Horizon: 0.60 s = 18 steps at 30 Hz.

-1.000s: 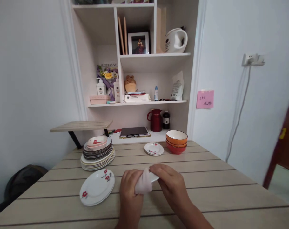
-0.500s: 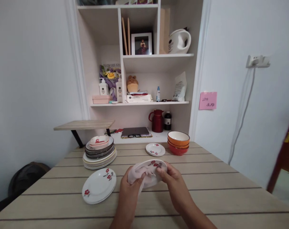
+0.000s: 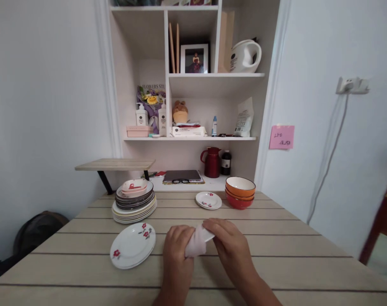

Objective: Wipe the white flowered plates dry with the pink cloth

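Note:
Above the middle of the table a small white plate is held nearly edge-on between my hands. My left hand is closed on a pale pink cloth that wraps over the plate's left part. On the other side, my right hand grips the plate's right edge, fingers on top and thumb side below. The plate's flower print is hidden at this angle. Left of my hands lie larger white plates with red flowers, stacked on the table. Beyond my hands sits a small stack of flowered saucers.
A tall stack of plates topped by pink dishes stands at the back left, near a small raised shelf. Orange and red bowls are nested at the back right. Behind the table, a shelf unit holds a red jug.
The small plate has tilted from showing its flowered face to nearly edge-on. The cloth now wraps its left part, and my right fingers have moved over its top edge. The view has shifted slightly.

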Available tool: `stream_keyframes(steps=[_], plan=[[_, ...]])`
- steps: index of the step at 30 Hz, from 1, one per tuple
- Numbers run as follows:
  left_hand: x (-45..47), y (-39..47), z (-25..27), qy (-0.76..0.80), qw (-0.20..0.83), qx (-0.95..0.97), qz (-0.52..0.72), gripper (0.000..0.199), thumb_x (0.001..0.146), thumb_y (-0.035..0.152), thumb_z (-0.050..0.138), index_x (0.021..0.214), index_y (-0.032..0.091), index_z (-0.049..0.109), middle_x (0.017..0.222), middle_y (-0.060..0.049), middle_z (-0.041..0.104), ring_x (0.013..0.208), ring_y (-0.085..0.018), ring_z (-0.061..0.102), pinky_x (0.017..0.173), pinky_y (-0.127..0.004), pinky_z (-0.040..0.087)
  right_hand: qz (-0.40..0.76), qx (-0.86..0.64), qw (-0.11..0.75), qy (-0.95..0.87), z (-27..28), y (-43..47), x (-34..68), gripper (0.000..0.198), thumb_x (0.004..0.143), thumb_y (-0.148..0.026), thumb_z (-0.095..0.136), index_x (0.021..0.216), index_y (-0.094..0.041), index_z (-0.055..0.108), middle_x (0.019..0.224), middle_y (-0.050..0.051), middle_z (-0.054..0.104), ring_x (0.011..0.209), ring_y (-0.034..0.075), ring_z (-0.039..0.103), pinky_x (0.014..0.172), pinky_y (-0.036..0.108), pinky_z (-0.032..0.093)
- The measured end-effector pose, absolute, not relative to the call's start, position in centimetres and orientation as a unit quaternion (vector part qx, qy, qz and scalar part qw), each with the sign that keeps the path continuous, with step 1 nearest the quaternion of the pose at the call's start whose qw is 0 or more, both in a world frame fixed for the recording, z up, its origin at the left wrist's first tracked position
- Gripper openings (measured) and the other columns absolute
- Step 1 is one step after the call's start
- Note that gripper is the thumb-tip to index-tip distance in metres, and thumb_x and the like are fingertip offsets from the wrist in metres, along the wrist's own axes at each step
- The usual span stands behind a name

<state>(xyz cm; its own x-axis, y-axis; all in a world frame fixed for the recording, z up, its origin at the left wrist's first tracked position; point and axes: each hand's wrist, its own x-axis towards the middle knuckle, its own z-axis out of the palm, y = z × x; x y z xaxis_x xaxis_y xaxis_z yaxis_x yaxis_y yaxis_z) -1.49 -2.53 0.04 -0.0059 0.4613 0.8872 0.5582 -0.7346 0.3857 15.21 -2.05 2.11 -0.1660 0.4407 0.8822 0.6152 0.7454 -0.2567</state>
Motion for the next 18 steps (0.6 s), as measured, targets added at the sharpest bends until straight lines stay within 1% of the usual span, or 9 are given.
stream_keyframes(steps=[3,5,7,10,13,16,18], plan=[[-1.5,-2.6,0.2,-0.362,0.022,-0.701,-0.614,0.037,0.068,0.002,0.05,0.093,0.022,0.068,0.086,-0.007,0.069,0.081,-0.025,0.062,0.072,-0.037,0.05,-0.061,-0.348,0.544,-0.761,2.0,-2.1,15.3,0.031,0.09,-0.013,0.045,0.102,-0.027,0.07,0.1,0.006,0.074,0.092,0.021,0.068,0.077,0.033,0.055],[-1.4,-2.4,0.3,-0.366,-0.018,-0.681,-0.633,0.036,0.064,0.002,0.051,0.09,0.021,0.068,0.084,-0.006,0.068,0.08,-0.024,0.062,0.072,-0.035,0.05,-0.013,-0.334,0.56,-0.758,1.9,-1.9,15.4,0.028,0.09,-0.015,0.047,0.101,-0.026,0.07,0.098,0.006,0.074,0.09,0.021,0.069,0.077,0.031,0.055],[-1.3,-2.3,0.5,-0.371,-0.083,-0.648,-0.66,0.036,0.061,0.002,0.053,0.088,0.02,0.069,0.083,-0.005,0.067,0.079,-0.023,0.063,0.071,-0.032,0.05,0.06,-0.331,0.574,-0.747,1.7,-1.7,15.4,0.022,0.09,-0.02,0.05,0.098,-0.025,0.069,0.094,0.005,0.074,0.085,0.021,0.069,0.075,0.03,0.055],[-1.1,-2.4,1.1,-0.374,-0.219,-0.585,-0.686,0.031,0.061,0.006,0.059,0.087,0.018,0.071,0.083,-0.004,0.069,0.078,-0.022,0.064,0.068,-0.027,0.05,0.175,-0.356,0.579,-0.712,1.7,-1.5,15.6,0.016,0.09,-0.027,0.053,0.094,-0.023,0.068,0.084,0.004,0.072,0.076,0.02,0.066,0.069,0.028,0.052],[-0.9,-2.8,1.9,-0.389,-0.357,-0.527,-0.666,0.026,0.063,0.013,0.068,0.089,0.016,0.071,0.082,-0.003,0.071,0.077,-0.02,0.063,0.067,-0.024,0.049,0.265,-0.37,0.587,-0.67,1.9,-1.5,15.6,0.014,0.087,-0.032,0.058,0.091,-0.022,0.067,0.08,0.002,0.068,0.076,0.02,0.062,0.069,0.027,0.049],[-0.5,-3.0,2.3,-0.385,-0.415,-0.492,-0.661,0.024,0.066,0.022,0.073,0.089,0.016,0.071,0.081,-0.002,0.072,0.076,-0.018,0.063,0.068,-0.023,0.048,0.335,-0.364,0.596,-0.632,2.1,-1.6,15.3,0.015,0.086,-0.035,0.06,0.088,-0.021,0.065,0.08,0.001,0.066,0.077,0.019,0.059,0.071,0.028,0.047],[-0.2,-2.9,2.4,-0.378,-0.421,-0.486,-0.666,0.023,0.068,0.028,0.073,0.088,0.017,0.07,0.081,-0.002,0.072,0.076,-0.017,0.063,0.069,-0.023,0.048,0.373,-0.353,0.601,-0.612,2.2,-1.6,15.0,0.015,0.087,-0.035,0.059,0.085,-0.021,0.064,0.079,0.001,0.066,0.076,0.019,0.058,0.071,0.028,0.047]])
